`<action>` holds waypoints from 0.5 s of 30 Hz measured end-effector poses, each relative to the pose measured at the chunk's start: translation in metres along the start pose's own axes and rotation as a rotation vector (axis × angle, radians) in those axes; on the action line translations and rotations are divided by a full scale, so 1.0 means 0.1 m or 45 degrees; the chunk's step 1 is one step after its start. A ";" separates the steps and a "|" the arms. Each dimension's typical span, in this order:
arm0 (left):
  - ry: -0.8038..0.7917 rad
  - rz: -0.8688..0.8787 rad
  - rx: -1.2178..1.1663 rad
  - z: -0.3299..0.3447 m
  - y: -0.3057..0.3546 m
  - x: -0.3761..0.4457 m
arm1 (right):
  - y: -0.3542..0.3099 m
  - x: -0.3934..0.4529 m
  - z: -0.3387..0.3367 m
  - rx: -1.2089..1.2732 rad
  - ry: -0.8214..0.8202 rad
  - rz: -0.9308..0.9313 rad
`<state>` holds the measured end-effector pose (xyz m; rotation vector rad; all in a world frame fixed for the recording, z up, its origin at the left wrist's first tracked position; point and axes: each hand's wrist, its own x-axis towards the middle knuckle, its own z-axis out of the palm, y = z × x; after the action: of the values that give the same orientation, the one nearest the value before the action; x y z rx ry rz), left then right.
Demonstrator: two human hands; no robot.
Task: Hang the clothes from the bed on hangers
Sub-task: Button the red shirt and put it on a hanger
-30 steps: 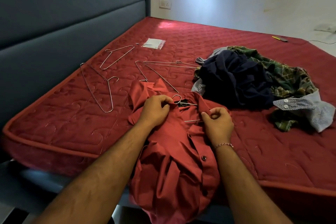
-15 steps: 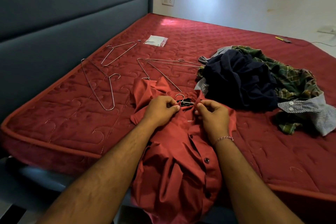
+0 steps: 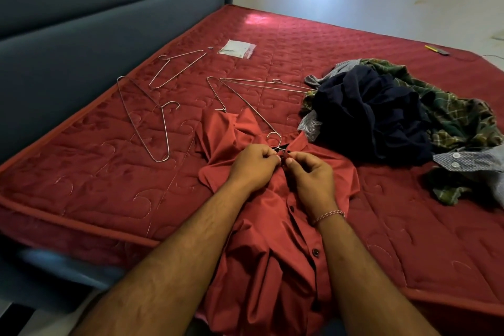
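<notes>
Red shirt (image 3: 275,226) at near bed (image 3: 81,194) edge, hanger hook (image 3: 275,138) poking from collar. Left hand (image 3: 252,165) and right hand (image 3: 311,172) pinch shirt at collar, probably buttoning. Behind shirt: clothes pile (image 3: 395,128) unhung, spare hangers (image 3: 152,117) unused. Task early.

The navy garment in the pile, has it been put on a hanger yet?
No, the navy garment lies crumpled on the bed among the other clothes, with no hanger through it.
</notes>
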<state>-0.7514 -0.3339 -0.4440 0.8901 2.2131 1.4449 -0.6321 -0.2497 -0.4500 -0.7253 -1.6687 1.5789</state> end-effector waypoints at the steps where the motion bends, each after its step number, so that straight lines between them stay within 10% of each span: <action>1: -0.005 0.003 -0.019 0.00 -0.01 0.00 | 0.00 0.00 0.00 0.004 -0.006 0.004; 15: -0.217 -0.173 -0.330 -0.15 -0.01 -0.03 | 0.04 0.00 -0.02 -0.230 -0.124 -0.227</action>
<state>-0.7583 -0.3460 -0.4389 0.7314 1.8727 1.4891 -0.6311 -0.2478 -0.4543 -0.5784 -1.9100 1.3714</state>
